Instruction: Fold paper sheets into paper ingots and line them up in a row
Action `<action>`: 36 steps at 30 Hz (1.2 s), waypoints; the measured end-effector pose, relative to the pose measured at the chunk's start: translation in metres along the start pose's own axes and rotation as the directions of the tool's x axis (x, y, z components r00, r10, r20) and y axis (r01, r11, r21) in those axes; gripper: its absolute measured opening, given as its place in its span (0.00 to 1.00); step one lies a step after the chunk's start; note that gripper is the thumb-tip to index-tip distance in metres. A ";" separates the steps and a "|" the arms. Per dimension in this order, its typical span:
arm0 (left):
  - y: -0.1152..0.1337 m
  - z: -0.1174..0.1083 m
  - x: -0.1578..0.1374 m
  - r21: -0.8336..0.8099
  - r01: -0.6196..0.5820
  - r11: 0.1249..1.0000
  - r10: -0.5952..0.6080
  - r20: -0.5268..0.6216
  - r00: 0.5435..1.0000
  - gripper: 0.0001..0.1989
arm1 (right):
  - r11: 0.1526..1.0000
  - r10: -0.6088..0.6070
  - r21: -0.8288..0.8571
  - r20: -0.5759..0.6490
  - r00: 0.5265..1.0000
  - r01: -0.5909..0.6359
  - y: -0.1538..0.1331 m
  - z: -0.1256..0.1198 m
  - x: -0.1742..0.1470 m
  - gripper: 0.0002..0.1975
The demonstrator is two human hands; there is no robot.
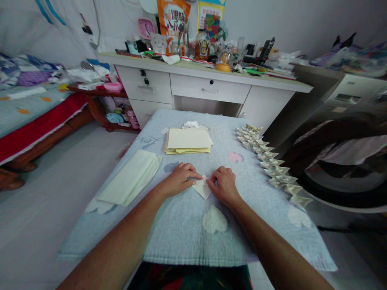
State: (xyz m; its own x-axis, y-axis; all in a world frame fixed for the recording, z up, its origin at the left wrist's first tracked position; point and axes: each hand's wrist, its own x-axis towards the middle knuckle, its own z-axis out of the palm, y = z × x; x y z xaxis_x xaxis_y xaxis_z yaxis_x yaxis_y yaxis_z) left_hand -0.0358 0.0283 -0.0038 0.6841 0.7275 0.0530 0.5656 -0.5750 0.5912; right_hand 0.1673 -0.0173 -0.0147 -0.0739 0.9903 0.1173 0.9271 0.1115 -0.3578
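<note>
A small piece of folded paper point(203, 190), pale cream and pointed toward me, lies on the cloth-covered table between my hands. My left hand point(183, 179) holds its left side, index finger and thumb at the upper edge. On the opposite side my right hand point(223, 184) is closed with its fingertips on the paper's upper right edge. Parts of the paper are hidden under the fingers. Beyond my hands sits a stack of cream and yellow paper sheets point(190, 139). To the left rests a pile of long pale paper point(130, 177). Several folded paper shapes point(270, 163) stand in a row at the right.
A light blue cloth point(178, 237) with heart patterns covers the table. Behind it stands a white desk point(208, 82) crowded with jars and packets. A washing machine point(338, 141) is close on the right, and a bed point(39, 117) is at the left.
</note>
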 end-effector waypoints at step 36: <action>0.002 0.012 0.002 0.078 0.009 0.997 -0.001 -0.110 0.994 0.11 | 0.999 -0.008 0.032 0.002 1.000 0.008 0.000 -0.001 -0.001 0.09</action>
State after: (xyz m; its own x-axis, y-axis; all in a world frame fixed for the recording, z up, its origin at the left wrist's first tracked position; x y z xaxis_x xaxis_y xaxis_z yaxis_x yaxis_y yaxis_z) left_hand -0.0280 0.0236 -0.0121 0.6289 0.7646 0.1407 0.6061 -0.5955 0.5273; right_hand 0.1676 -0.0182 -0.0132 -0.0815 0.9896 0.1185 0.9143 0.1216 -0.3864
